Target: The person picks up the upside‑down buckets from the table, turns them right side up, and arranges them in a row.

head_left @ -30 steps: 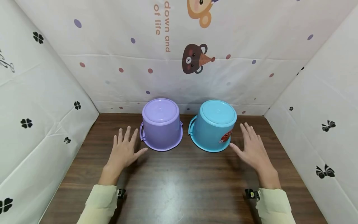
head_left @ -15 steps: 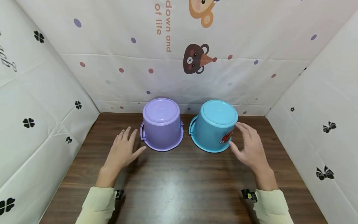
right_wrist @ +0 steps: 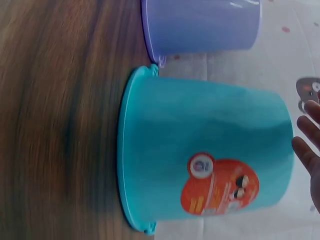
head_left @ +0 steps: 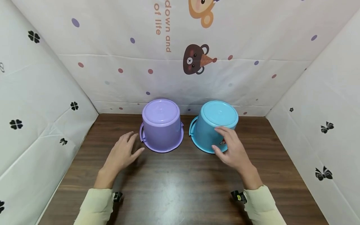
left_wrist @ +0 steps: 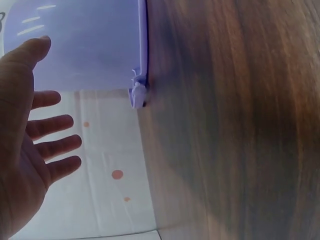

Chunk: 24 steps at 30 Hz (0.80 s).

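Observation:
Two plastic buckets stand upside down, side by side, at the back of the table: a purple bucket on the left and a light blue bucket on the right. Left of the purple bucket, my left hand hovers with fingers loosely spread, apart from the bucket's wall in the left wrist view. My right hand is in front of the light blue bucket, holding nothing, and hides part of its red label. Whether its fingertips touch the bucket is unclear.
The dark wood-grain table meets a printed white backdrop just behind the buckets. White sheets flank it on the left and right. A carrying handle lies at the purple bucket's left rim.
My right hand has moved left, from the light blue bucket's right side to its front. My left hand has shifted only slightly, its fingers a little more bent. Both buckets stay put.

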{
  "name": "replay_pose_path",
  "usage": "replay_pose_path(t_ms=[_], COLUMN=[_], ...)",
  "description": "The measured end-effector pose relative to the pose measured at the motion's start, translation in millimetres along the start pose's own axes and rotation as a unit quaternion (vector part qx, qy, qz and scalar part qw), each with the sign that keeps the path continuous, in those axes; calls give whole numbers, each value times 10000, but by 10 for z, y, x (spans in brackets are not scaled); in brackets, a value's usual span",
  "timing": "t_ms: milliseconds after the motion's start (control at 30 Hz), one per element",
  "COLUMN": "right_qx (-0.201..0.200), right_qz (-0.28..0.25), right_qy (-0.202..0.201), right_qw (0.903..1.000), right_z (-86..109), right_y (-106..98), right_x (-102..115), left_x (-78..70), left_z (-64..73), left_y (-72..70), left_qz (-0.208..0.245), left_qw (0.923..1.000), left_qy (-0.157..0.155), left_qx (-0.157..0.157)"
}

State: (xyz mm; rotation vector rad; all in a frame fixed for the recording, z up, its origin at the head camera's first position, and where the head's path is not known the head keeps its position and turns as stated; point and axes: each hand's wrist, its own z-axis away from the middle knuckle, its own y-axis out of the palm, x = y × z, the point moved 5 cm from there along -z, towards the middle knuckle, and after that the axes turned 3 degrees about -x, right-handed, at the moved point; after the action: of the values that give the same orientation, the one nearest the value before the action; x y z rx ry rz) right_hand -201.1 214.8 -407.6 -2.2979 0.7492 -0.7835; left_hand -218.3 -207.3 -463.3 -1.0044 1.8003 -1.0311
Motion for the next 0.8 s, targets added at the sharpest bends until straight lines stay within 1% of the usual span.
replay_pose_path(t_ms=[100,233,300,433,633,700,800], right_qx=[164,344,470,849,1360,1493,1717], right_qz=[-96,-230,-322,-522,-504,-470,-456], right_qy=[0,-129,-132,58,452,499,485], right_qw=[9998,9991,9983,9950,9884,9864,9829], right_z=[-40,-96,-122,-203,-281,-298,-329], right_y=[100,245,319,478,750,839,966], right_x=[35,87,113,134,50,25,24], left_x=[10,8,10,27,20,17,18], left_z=[3,-5,-7,-9,-41,-48,-55], left_y=[13,32,45,63,95,112,136], left_qz=[6,30,53,77,166,182,184], left_qw=[10000,9996,9995,9989,9943,9928,9918], left_qy=[74,209,255,356,869,992,1066], left_qx=[-59,-172,-204,-310,-596,-647,-682])
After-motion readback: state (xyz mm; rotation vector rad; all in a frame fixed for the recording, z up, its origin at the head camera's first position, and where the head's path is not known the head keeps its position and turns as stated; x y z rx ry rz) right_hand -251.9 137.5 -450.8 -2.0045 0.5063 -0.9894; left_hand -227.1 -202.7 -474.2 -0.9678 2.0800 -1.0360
